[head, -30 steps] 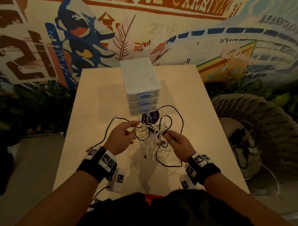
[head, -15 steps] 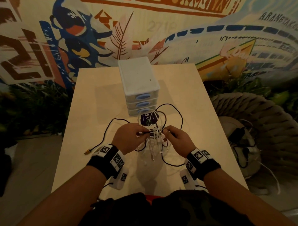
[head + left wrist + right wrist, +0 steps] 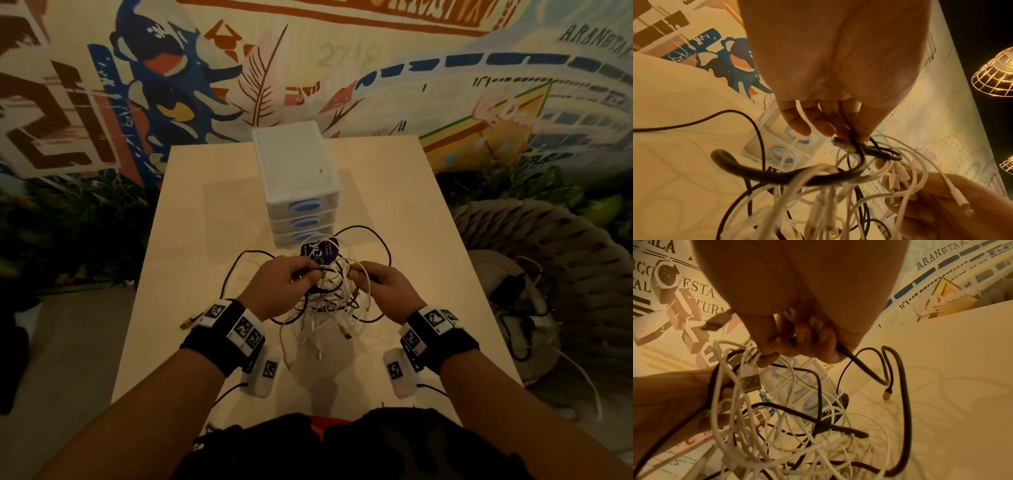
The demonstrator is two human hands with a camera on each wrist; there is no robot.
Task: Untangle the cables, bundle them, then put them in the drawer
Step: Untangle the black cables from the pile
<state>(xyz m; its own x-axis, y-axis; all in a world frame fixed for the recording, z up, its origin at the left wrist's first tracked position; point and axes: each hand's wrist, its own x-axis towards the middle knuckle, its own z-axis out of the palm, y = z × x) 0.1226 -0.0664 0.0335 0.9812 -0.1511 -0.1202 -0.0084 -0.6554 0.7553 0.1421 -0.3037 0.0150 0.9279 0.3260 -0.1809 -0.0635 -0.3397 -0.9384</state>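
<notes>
You can't trace any single strand through the cables (image 3: 330,298): a knot of white and black leads, plugs dangling toward the table (image 3: 191,246), no clear long axis. You hold it above the table before the drawers (image 3: 301,205). Your left hand (image 3: 277,286) pinches a black strand; your right hand (image 3: 387,291) grips black and white ones.

Pale wooden table (image 3: 212,219), painted mural wall (image 3: 376,68), woven rope chair (image 3: 555,246), wire lampshades (image 3: 995,76), dark round sticker (image 3: 323,251)
</notes>
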